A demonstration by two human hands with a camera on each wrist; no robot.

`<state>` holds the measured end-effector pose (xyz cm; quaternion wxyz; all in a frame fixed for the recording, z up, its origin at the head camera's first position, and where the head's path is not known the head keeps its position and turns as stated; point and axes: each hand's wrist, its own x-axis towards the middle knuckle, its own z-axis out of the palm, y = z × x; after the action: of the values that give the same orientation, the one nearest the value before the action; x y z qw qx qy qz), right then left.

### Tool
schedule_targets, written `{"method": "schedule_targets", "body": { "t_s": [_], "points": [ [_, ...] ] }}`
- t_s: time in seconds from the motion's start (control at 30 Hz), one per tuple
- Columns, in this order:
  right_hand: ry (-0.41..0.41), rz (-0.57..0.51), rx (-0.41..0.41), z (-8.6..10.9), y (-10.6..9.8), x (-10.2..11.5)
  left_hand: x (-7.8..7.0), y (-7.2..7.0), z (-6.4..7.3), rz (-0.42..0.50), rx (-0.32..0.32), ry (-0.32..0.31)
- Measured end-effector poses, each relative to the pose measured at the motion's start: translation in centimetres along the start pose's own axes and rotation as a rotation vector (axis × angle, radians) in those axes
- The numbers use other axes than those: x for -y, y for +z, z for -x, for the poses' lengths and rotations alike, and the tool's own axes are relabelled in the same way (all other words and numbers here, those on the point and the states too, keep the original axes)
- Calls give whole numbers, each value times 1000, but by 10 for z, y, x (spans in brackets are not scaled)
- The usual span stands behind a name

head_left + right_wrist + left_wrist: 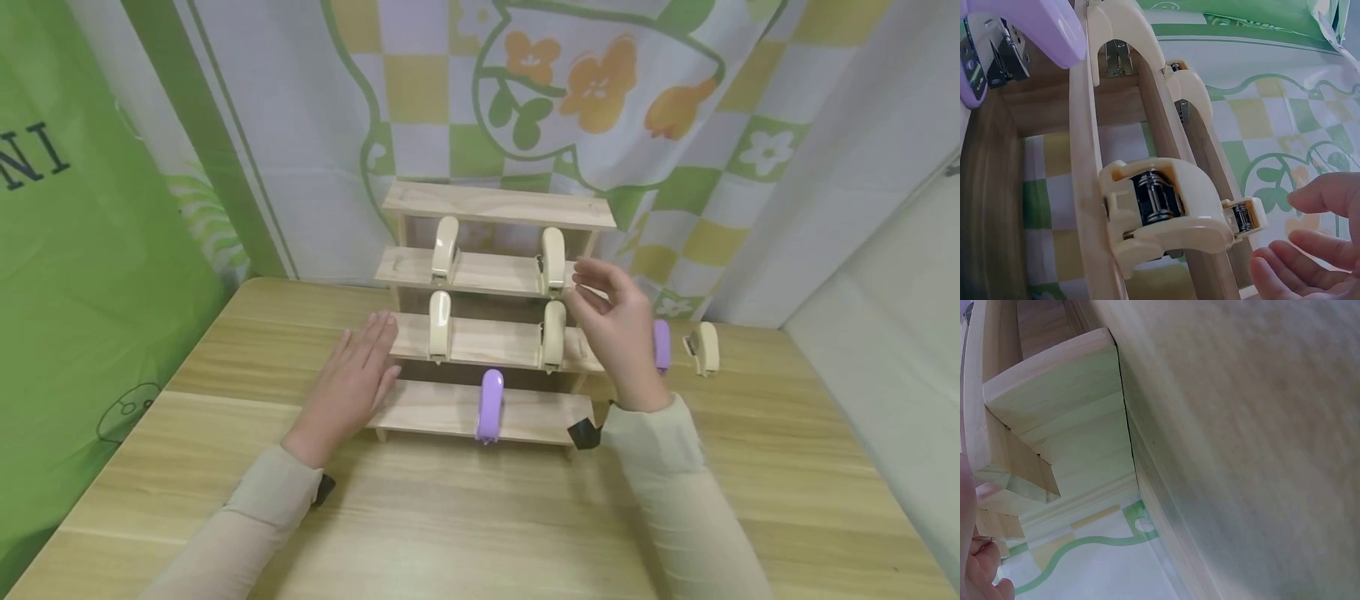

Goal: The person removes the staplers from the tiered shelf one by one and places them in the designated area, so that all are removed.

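Note:
A stepped wooden rack (495, 340) carries several staplers. Two cream staplers, a left one (445, 250) and a right one (553, 260), sit on the second tier from the top. Below them stand another left cream stapler (440, 325) and right cream stapler (552, 335). On the lowest tier is a purple stapler (491, 406). My left hand (348, 379), fingers straight, lies at the rack's left end. Beside the upper right cream stapler, my right hand (617, 329) has loosely bent fingers; the right wrist view shows nothing between thumb and fingers (1310, 247).
Right of the rack, on the wooden table (780, 467), stand a second purple stapler (662, 346), partly behind my right hand, and another cream stapler (705, 348). A patterned curtain (420, 92) hangs close behind the rack. A thin dark cord (112, 412) lies at the table's left edge.

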<state>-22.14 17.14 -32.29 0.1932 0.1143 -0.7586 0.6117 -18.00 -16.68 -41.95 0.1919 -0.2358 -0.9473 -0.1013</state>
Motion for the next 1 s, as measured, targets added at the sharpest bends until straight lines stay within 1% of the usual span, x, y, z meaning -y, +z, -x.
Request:
{"method": "schedule_targets", "body": {
  "t_s": [0.13,0.3,0.63,0.8,1.0],
  "points": [
    [40,10,36,-6,2,0,-1,-1,-1,-1,17,-8],
    [65,19,63,-11,5,0,-1,-1,-1,2,12,-4],
    [95,62,75,-16,13,1,0,1,0,3,-2,1],
    [116,75,77,-19,15,1,0,0,0,2,2,-7],
    [123,70,73,-19,16,1,0,0,0,-3,-1,-4]
  ]
}}
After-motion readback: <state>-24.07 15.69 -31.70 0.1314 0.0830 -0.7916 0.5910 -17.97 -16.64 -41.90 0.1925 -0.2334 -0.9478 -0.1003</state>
